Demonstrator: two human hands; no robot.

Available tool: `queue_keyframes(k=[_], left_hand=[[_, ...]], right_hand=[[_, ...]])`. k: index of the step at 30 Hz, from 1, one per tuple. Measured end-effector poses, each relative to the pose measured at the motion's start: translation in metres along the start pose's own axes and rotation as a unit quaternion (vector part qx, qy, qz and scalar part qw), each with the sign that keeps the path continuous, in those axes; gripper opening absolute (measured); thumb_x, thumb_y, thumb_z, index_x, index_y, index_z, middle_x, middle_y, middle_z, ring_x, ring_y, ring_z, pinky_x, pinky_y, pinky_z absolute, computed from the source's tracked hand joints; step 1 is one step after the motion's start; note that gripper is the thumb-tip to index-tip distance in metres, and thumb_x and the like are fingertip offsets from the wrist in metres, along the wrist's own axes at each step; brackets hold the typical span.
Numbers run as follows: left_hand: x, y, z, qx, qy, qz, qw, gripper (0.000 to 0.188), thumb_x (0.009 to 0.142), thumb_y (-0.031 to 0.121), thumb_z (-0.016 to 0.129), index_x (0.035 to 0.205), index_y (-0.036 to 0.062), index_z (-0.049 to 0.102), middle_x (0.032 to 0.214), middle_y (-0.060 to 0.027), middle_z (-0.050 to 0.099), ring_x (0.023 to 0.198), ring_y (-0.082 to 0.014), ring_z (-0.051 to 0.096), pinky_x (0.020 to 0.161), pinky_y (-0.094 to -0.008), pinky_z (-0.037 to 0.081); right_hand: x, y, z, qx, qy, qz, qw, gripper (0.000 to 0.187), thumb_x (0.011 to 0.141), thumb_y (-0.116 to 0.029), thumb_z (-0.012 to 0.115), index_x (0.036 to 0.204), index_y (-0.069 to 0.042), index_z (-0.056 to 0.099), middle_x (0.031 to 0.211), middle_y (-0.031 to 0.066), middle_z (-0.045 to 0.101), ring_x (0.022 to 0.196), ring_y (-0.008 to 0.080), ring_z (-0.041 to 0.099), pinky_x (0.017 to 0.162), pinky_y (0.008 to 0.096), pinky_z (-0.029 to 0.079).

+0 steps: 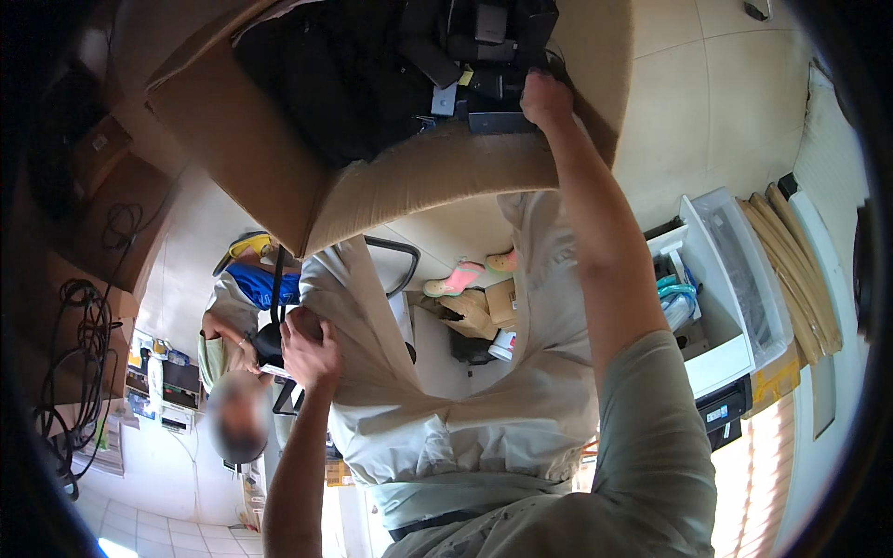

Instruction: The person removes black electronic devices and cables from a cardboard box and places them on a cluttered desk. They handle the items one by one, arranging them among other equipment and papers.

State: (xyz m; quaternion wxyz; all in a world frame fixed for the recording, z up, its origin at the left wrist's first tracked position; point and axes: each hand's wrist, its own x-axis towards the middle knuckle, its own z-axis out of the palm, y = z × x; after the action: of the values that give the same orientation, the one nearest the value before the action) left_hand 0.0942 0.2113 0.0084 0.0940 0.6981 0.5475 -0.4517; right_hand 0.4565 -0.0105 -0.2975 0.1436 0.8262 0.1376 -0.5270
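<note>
In front of me stands a large open cardboard box (446, 181), holding dark bags and several black devices. My right hand (547, 98) reaches into its right side, fingers curled down among the dark items; what they grip is hidden. Beside those fingers lies a flat dark case (498, 122). A small silver-grey block (444, 99) and a black box-shaped device (491, 23) are further left and back. Beside my left knee, my left hand (312, 350) has bent fingers next to a black rounded object (269, 345); whether it holds anything is unclear.
Another person (228, 321) is at the left. Coiled black cables (84, 344) hang by cardboard boxes at the far left. To the right are a white drawer (712, 344) with bagged items and a stack of folded cardboard (791, 270). Pink-and-yellow shoes (456, 279) show beneath the box.
</note>
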Motion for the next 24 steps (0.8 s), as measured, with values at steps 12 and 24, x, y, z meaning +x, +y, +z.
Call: queue_keyframes(k=[12, 24], left_hand=[[0.014, 0.001, -0.011, 0.029, -0.003, 0.032, 0.999, 0.049, 0.083, 0.034, 0.069, 0.124, 0.0117, 0.055, 0.12, -0.0176, 0.06, 0.111, -0.0404, 0.059, 0.089, -0.0529, 0.05], [0.011, 0.015, -0.004, 0.078, -0.002, 0.044, 0.996, 0.045, 0.082, 0.037, 0.068, 0.116, 0.011, 0.055, 0.116, -0.0139, 0.059, 0.113, -0.0378, 0.058, 0.09, -0.0533, 0.051]], right_hand=[[0.008, 0.008, 0.027, 0.074, -0.001, 0.027, 0.997, 0.032, 0.096, -0.022, 0.056, 0.123, -0.006, 0.066, 0.126, 0.0193, 0.066, 0.116, 0.0365, 0.065, 0.096, 0.049, 0.054], [-0.169, -0.082, -0.026, 0.246, 0.011, -0.085, 0.966, 0.022, 0.097, -0.023, 0.054, 0.111, -0.009, 0.066, 0.101, 0.0206, 0.072, 0.095, 0.0401, 0.07, 0.08, 0.05, 0.057]])
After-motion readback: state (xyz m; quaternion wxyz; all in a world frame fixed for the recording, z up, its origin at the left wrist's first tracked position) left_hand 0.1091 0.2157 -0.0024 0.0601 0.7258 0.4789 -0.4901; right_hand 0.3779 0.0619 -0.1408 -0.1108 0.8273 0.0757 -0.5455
